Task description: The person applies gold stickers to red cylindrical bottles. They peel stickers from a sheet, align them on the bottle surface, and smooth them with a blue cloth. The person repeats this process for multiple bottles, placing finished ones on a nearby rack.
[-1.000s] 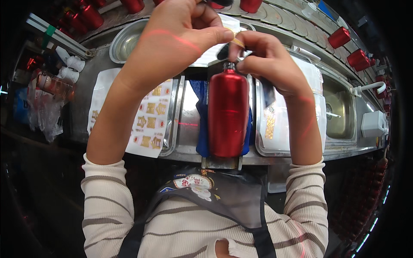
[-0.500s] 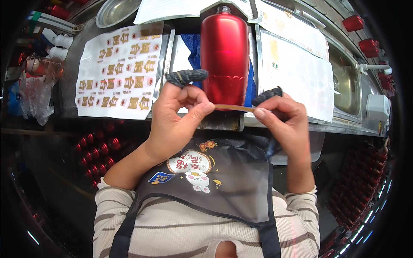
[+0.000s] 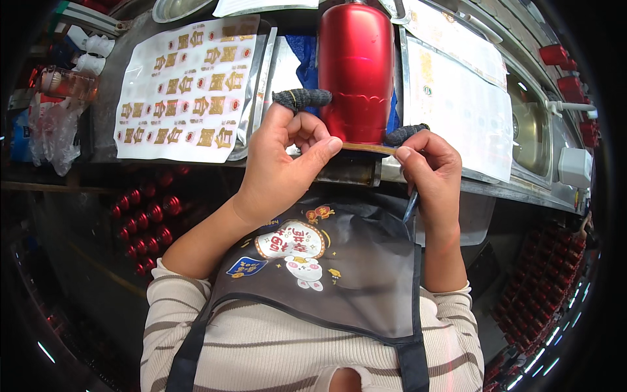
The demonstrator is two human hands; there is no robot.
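Note:
A glossy red bottle [image 3: 356, 72] lies with its base toward me, on a blue cloth [image 3: 304, 55]. Stretched between my hands, along the edge of that base, is a thin gold strip [image 3: 367, 149]; whether it touches the bottle is unclear. My left hand [image 3: 284, 153] pinches the strip's left end, its forefinger in a dark ribbed finger cot [image 3: 302, 98]. At the other end my right hand [image 3: 432, 163] pinches the strip, also wearing a dark finger cot [image 3: 406, 134]. A slim blue pointed tool [image 3: 411, 206] sticks out below my right hand's fingers.
A sheet of gold decals [image 3: 179, 91] lies left of the bottle, a paler sheet [image 3: 480, 130] to its right. Farther right are a metal sink [image 3: 532, 124] and a white box [image 3: 575, 166]. Red bottles [image 3: 147, 222] stand below the bench. A plastic bag [image 3: 52, 134] sits far left.
The whole view has shifted, so the bench sits higher and farther right. Both hands keep the strip stretched at the bottle's base. The blue tool below my right hand shows more clearly.

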